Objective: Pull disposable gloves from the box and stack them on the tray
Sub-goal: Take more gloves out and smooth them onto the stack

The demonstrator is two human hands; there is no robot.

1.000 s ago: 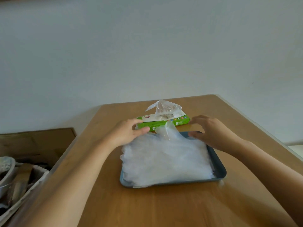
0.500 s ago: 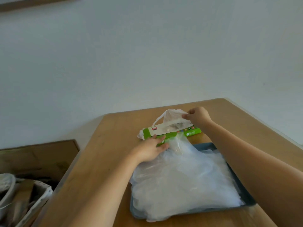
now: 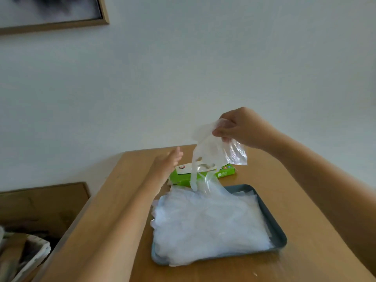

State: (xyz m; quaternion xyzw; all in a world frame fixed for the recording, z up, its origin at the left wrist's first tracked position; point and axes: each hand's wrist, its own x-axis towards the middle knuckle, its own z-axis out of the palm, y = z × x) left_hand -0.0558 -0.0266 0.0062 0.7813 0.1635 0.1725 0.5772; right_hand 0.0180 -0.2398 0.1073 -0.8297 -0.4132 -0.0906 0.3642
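A green and white glove box (image 3: 221,173) lies flat at the far side of the wooden table. My right hand (image 3: 240,129) pinches a clear plastic glove (image 3: 211,151) and holds it up above the box; its lower end hangs down past the box front. My left hand (image 3: 168,161) hovers by the box's left end with fingers straight, holding nothing. In front of the box a dark blue-grey tray (image 3: 278,231) holds a thick stack of clear gloves (image 3: 207,224).
The table (image 3: 309,210) has edges close on the left and right. A framed picture (image 3: 53,15) hangs on the white wall at top left. Brown cardboard (image 3: 40,204) and a white basket (image 3: 30,253) of clutter sit below the table's left edge.
My right hand has lifted from the box top, drawing a glove up out of it. My left hand left the stack's edge and moved up beside the box. The view tilted upward.
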